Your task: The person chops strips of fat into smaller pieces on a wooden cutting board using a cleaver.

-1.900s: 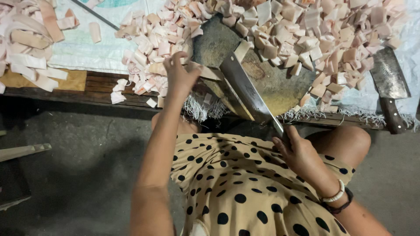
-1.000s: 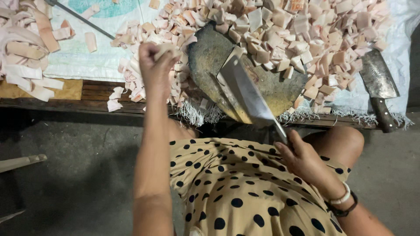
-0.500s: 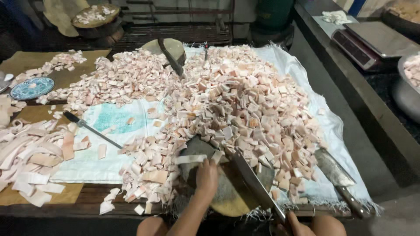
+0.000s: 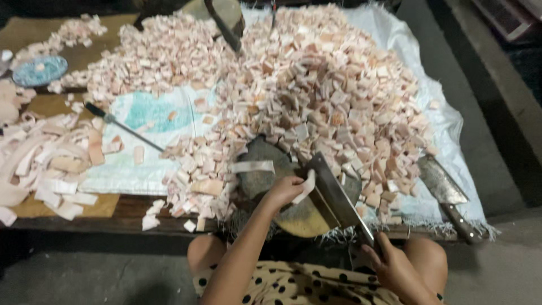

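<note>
We see the left hand (image 4: pixel 284 189) over the round block (image 4: pixel 293 195), its fingers curled around a pale strip (image 4: pixel 308 185) that hangs from them just beside the cleaver (image 4: pixel 336 195). The right hand (image 4: pixel 395 268) sits at the near edge of the block, fingers wrapped tight on the cleaver's handle — the blade slants up and left across the block. A second pale strip (image 4: pixel 252 167) lies flat on the block's far-left part. Beyond the block and to its right a big heap of cut pieces (image 4: pixel 316 85) covers a white sack (image 4: pixel 451 121). Right of the block a second cleaver (image 4: pixel 446 192) lies on the sack. Left of the block lie long uncut strips (image 4: pixel 45 164) and a thin rod (image 4: pixel 121 129) — further off, a blue plate (image 4: pixel 38 70).
</note>
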